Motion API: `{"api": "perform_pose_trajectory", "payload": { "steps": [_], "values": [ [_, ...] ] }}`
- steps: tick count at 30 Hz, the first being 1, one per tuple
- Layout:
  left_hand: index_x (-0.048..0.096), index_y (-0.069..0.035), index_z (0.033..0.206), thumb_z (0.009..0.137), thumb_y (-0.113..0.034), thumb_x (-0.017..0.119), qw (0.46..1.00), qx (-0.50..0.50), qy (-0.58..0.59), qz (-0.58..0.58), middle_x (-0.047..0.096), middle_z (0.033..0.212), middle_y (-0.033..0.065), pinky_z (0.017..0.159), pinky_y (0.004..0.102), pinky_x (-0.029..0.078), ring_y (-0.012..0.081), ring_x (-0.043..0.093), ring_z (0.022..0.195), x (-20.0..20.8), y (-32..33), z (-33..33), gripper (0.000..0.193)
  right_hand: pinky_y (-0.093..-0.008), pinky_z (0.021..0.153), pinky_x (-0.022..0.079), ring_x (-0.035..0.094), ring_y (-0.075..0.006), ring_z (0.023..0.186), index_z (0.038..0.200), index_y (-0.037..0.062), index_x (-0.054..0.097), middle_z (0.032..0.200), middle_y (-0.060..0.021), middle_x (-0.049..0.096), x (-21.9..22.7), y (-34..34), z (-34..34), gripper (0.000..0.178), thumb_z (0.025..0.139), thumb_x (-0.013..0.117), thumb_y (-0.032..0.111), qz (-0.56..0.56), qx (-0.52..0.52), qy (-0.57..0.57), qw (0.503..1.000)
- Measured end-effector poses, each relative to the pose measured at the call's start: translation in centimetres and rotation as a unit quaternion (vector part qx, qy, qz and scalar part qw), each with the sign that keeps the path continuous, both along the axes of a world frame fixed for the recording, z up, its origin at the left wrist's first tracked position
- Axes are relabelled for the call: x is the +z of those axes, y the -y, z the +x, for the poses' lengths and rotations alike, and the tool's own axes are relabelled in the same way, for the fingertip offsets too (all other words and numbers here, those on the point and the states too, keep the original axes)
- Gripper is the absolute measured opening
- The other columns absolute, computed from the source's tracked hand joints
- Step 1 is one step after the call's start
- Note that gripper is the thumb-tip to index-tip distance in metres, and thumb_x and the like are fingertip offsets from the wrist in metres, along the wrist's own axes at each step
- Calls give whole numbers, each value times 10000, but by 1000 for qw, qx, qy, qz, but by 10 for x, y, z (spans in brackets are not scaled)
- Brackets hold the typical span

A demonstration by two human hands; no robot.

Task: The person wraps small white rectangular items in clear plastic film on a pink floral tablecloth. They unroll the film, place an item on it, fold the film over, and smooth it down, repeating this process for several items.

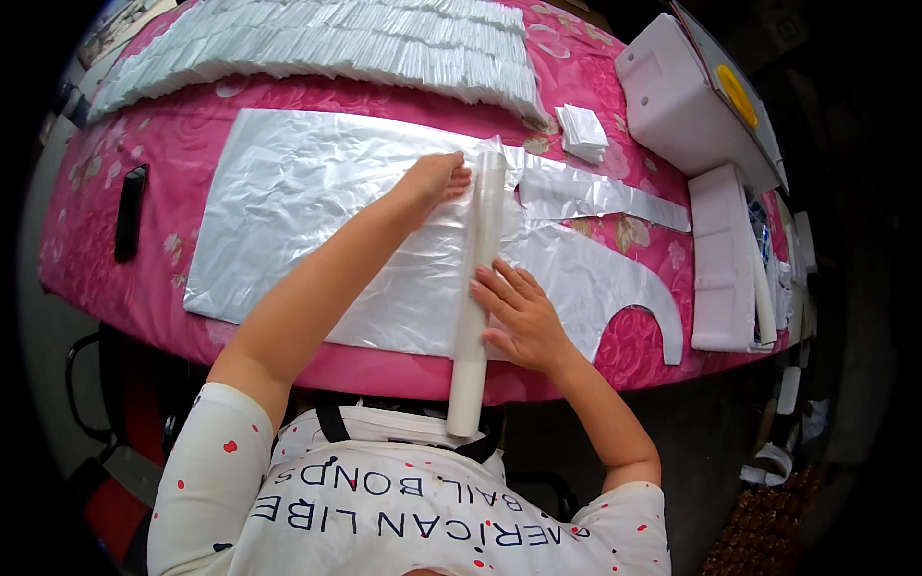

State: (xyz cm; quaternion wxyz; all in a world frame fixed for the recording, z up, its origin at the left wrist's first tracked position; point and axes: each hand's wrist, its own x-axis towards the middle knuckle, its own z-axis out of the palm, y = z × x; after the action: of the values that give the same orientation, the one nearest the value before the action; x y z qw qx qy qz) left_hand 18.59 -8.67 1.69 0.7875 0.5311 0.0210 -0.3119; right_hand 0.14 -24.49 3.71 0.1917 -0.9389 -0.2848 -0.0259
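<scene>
A thin, whitish plastic sheet point(317, 211) cut like an apron lies spread on the table, with a curved strap at its right and a straight strap point(595, 195) above that. Across it, from far to near, lies a long pale tube point(471, 365), its near end sticking out past the table edge. My right hand point(523, 312) rests on the tube's right side, open, with fingers spread. Beside the tube's far part, my left hand point(437, 187) touches the sheet with its fingers curled in; what they grip, if anything, is hidden.
Rows of folded white plastic packets point(336, 43) fill the table's far side, with a small stack point(581, 132) to their right. White foam boxes point(720, 259) stand at the right edge. A black phone point(131, 213) lies left on the pink flowered tablecloth point(86, 221).
</scene>
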Motion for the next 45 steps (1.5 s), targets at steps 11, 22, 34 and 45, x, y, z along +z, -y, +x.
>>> {"api": "perform_pose_trajectory", "payload": {
  "steps": [11, 22, 34, 45],
  "values": [
    [480, 3, 1213, 933, -233, 454, 962, 104, 183, 173, 582, 1128, 118, 848, 286, 454, 178, 569, 1020, 37, -194, -33, 368, -413, 978, 369, 448, -303, 1197, 1148, 26, 558, 1184, -150, 559, 21, -190, 50, 368, 889, 500, 282, 348, 233, -200, 886],
    [488, 1, 1209, 922, -81, 430, 921, 174, 193, 291, 575, 1133, 91, 808, 245, 441, 137, 560, 970, 6, -311, -164, 304, -431, 1079, 209, 273, -290, 1313, 1287, 78, 446, 1371, -103, 386, -28, -190, 111, 496, 865, 510, 331, 43, 189, 63, 979],
    [317, 44, 1298, 607, -208, 789, 696, 50, 252, 671, 513, 1031, 187, 804, 353, 458, 314, 550, 932, 18, -280, -198, 874, -483, 1096, 90, 140, -396, 1342, 1363, -50, 249, 1407, -296, 181, -48, -340, 115, 694, 731, 501, 87, 214, -50, 45, 974],
    [356, 67, 1276, 718, -408, 677, 991, 34, -19, -126, 571, 1045, 151, 724, 319, 532, 195, 624, 826, 40, -237, -199, 800, -352, 791, 509, 566, -186, 849, 1240, 39, 336, 1011, -123, 507, 23, -268, 108, 622, 731, 662, 182, 786, 10, -467, 405]
  ]
}}
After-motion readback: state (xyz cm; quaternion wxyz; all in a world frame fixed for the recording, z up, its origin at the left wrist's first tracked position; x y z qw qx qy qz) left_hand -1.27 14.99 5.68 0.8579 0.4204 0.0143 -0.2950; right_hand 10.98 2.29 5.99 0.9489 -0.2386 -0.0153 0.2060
